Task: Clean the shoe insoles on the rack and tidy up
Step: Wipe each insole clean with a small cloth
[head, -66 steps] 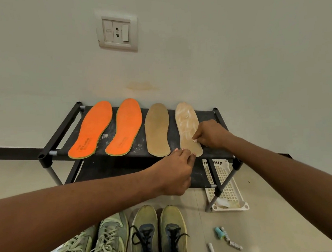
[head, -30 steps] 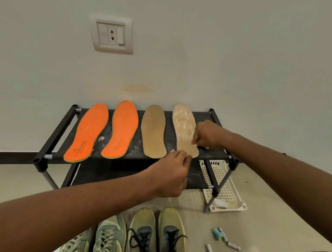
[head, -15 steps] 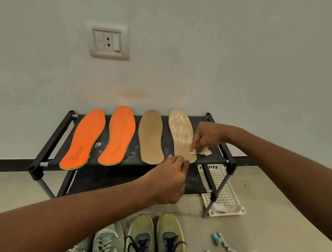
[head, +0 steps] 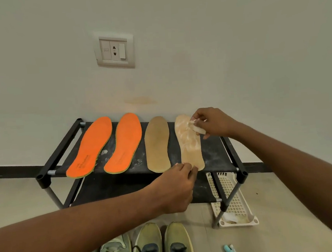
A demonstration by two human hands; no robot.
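Your right hand [head: 213,123] pinches a small white wipe [head: 196,129] and presses it on the far end of the pale insole [head: 189,144] — the last one on the right of the black rack [head: 215,153]. Your left hand [head: 176,188] pinches the near end of that same insole at the rack's front edge. Beside it lie a tan insole [head: 157,144] and two orange insoles [head: 107,144]. Shoes [head: 160,245] sit on the floor below — a white basket [head: 233,200] too.

- Orange insoles [head: 91,147]: two;
- Tan insoles [head: 157,144]: two;
- Rack [head: 60,152]: one;
- Shoes [head: 148,244]: four, partly cropped;
- Basket [head: 232,198]: one;
- Wall socket plate [head: 114,50]: one
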